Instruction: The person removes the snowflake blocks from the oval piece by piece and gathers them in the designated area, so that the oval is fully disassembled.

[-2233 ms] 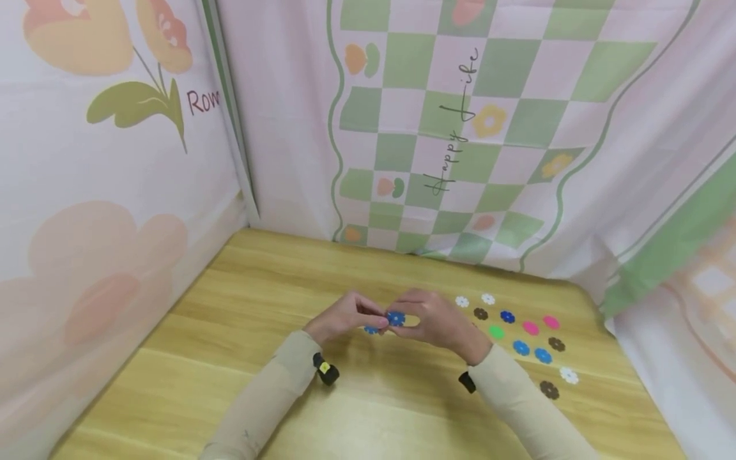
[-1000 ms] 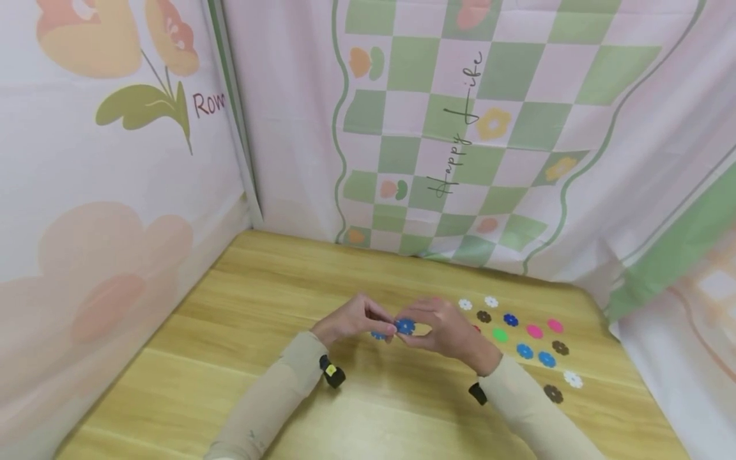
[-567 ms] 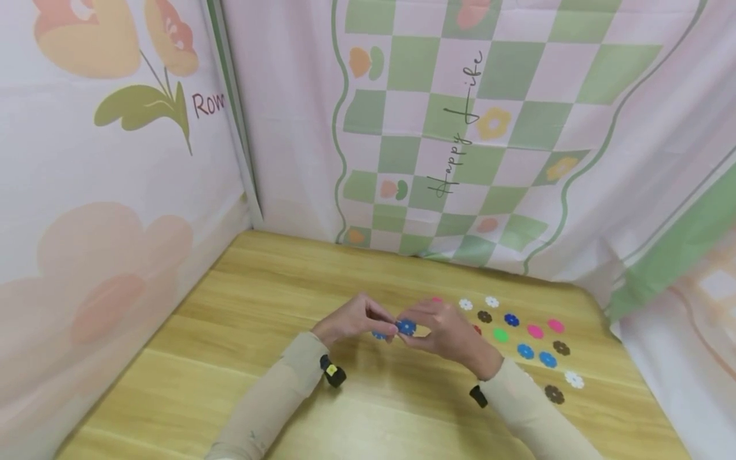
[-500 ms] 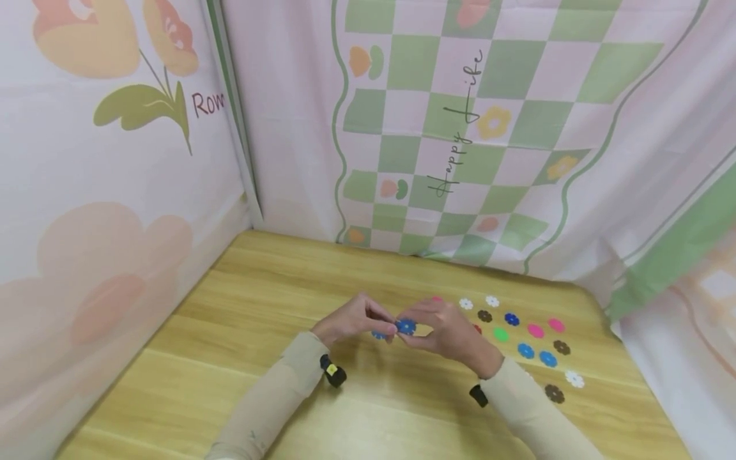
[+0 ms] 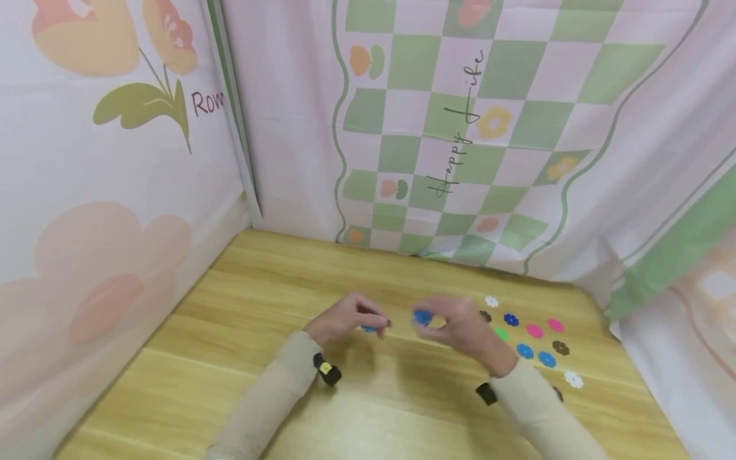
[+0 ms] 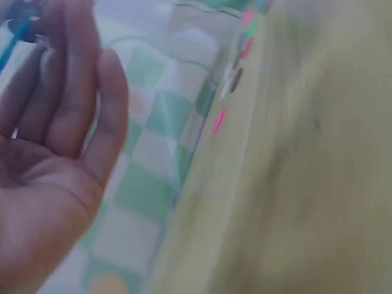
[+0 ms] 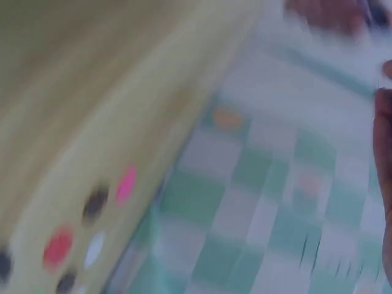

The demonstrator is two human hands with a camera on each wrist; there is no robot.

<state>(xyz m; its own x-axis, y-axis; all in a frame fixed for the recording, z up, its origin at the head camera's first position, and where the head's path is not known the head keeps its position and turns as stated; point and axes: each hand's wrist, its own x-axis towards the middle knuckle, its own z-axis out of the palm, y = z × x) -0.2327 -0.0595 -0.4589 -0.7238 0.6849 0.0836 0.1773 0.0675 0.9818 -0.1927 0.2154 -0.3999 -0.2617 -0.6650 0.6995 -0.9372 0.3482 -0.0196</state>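
My left hand [image 5: 344, 318] pinches a light blue flower-shaped disc [image 5: 368, 328], mostly covered by the fingers. A small dark brown piece [image 5: 388, 323] pokes out at these fingertips; in the left wrist view a dark notched piece [image 6: 26, 26] sits against the light blue disc [image 6: 13, 41]. Apart from it, to the right, my right hand [image 5: 462, 327] holds a blue flower-shaped disc [image 5: 423, 317] between thumb and fingers. This hand is blurred. In the right wrist view only part of the right hand [image 7: 386, 159] shows, at the edge.
Several flower-shaped discs lie on the table [image 5: 276, 275] at the right, among them a white disc [image 5: 573, 379], a pink disc [image 5: 535, 331], a light blue disc [image 5: 525, 351] and a dark blue disc [image 5: 511, 319]. A checkered curtain [image 5: 414, 153] hangs behind the table.
The hands were together, with the blue disc at the left fingertips. They have now parted: the right hand has moved right with that disc, and the left slightly left with the light blue one.
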